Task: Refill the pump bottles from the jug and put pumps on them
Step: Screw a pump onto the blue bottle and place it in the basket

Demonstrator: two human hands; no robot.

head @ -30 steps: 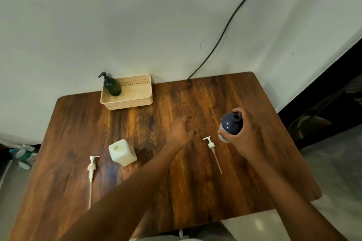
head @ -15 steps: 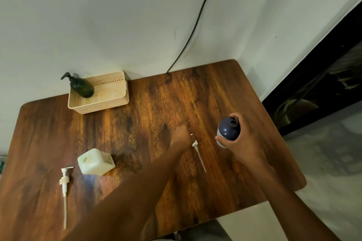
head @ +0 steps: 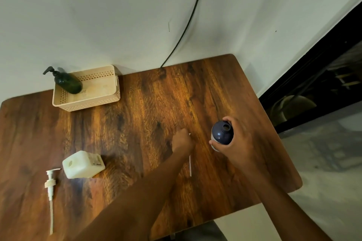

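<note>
My right hand (head: 238,143) grips a dark blue bottle (head: 222,133) with an open neck, upright on the wooden table (head: 137,115). My left hand (head: 182,141) closes over the head of a white pump; its thin tube (head: 190,165) sticks out below the fist. A white jug (head: 83,164) with an open mouth stands at the left. A second white pump (head: 51,191) lies in front of the jug.
A beige perforated basket (head: 98,101) at the back left holds a dark green pump bottle (head: 67,83). A black cable (head: 188,21) runs down the wall to the table's back edge. The table's right edge borders the floor.
My left hand has closed over the pump head that lay beside it. The view has shifted right, so the jug and basket sit further left. My right hand keeps holding the blue bottle.
</note>
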